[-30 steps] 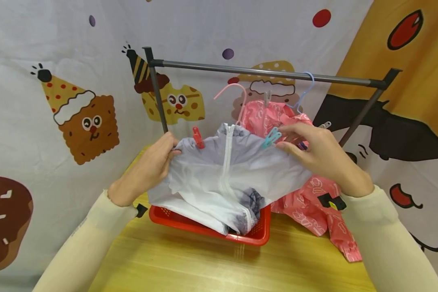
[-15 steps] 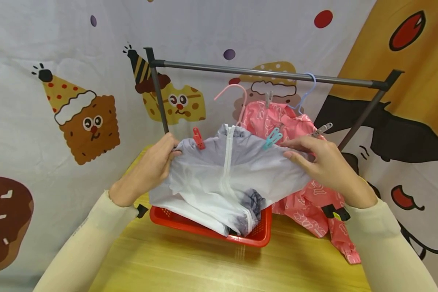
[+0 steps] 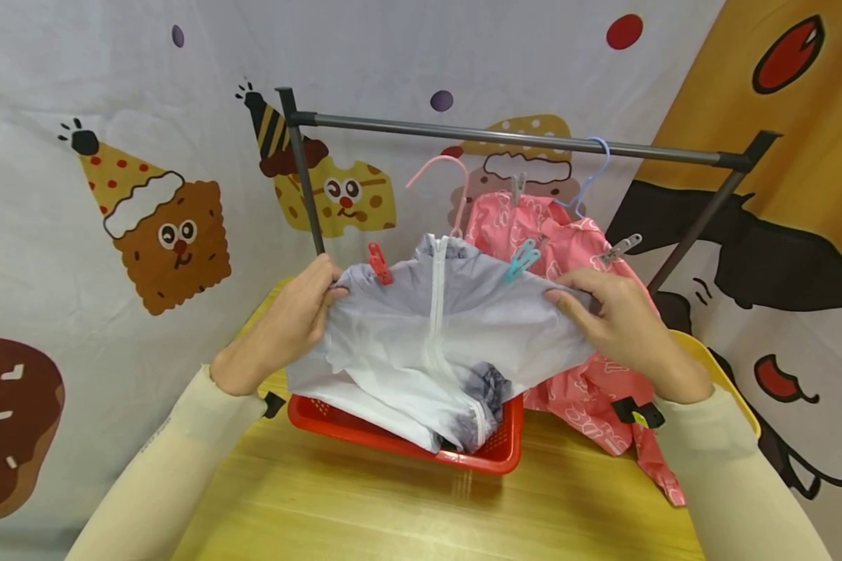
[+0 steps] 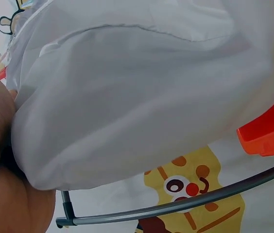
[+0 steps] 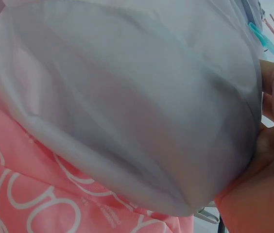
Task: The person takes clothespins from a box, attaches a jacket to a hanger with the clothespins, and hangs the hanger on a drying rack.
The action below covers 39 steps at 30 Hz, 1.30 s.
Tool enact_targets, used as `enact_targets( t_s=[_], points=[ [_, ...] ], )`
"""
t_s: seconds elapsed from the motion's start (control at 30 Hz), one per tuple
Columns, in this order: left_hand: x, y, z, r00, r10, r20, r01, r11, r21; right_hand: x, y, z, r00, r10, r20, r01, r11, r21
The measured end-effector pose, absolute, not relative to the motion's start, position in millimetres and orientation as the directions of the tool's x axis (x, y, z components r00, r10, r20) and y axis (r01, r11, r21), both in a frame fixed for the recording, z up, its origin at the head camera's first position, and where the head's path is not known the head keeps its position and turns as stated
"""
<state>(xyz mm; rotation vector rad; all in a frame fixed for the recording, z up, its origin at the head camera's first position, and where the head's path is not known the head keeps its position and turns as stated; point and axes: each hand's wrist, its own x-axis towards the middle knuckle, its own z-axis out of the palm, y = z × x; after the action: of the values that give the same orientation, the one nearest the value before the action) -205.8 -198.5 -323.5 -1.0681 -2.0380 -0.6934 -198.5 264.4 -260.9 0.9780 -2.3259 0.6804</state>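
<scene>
A grey-white zip jacket point(image 3: 386, 335) hangs spread between both hands on a pink hanger point(image 3: 461, 187), whose hook is free of the rail. My left hand point(image 3: 291, 323) pinches its left shoulder. My right hand point(image 3: 613, 323) grips the opposite shoulder between thumb and fingers. A red clothespin point(image 3: 380, 263) and a teal clothespin point(image 3: 521, 261) are clipped along the jacket's shoulders. In the left wrist view the grey cloth point(image 4: 127, 111) covers most of the picture, the left hand point(image 4: 6, 165) at its edge. The right wrist view shows the right hand point(image 5: 268, 150) at the fabric's edge.
Behind, a dark metal rail point(image 3: 421, 128) carries a pink patterned jacket point(image 3: 589, 397) on a blue hanger point(image 3: 592, 175), with grey clothespins point(image 3: 622, 247) on it. A red basket point(image 3: 508, 448) stands on the yellow wooden table point(image 3: 393, 514) under the grey jacket. A yellow rim point(image 3: 719, 378) shows at right.
My right hand has moved from beside the teal clothespin outward along the shoulder and now grips the cloth there. The left hand has kept its hold and barely moved.
</scene>
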Motion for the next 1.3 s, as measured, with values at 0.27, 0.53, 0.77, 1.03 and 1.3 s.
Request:
enact_targets(
  t_s=[0.27, 0.53, 0.77, 1.03, 1.3],
  points=[
    [-204, -206, -332, -0.511, 0.376, 0.773, 0.813, 0.504, 0.293, -197, 261, -257, -0.563, -0.464, 0.684, -0.759, 0.617, -0.207],
    [-201, -220, -348, -0.776, 0.264, 0.572, 0.611, 0.541, 0.578, -201, 269, -243, -0.523, -0.39, 0.758, -0.738, 0.651, -0.175],
    [-200, -218, -361, -0.87, 0.375, 0.32, 0.481, 0.499, 0.721, -209, 270, -228, -0.506, -0.317, 0.802, -0.721, 0.666, -0.192],
    [-192, -198, -371, -0.828, 0.51, 0.234, 0.505, 0.495, 0.707, -211, 264, -216, -0.592, -0.22, 0.775, -0.66, 0.684, -0.309],
    [-187, -179, -375, -0.76, 0.624, 0.179, 0.533, 0.442, 0.721, -211, 260, -206, -0.724, -0.12, 0.679, -0.574, 0.651, -0.497]
  ],
)
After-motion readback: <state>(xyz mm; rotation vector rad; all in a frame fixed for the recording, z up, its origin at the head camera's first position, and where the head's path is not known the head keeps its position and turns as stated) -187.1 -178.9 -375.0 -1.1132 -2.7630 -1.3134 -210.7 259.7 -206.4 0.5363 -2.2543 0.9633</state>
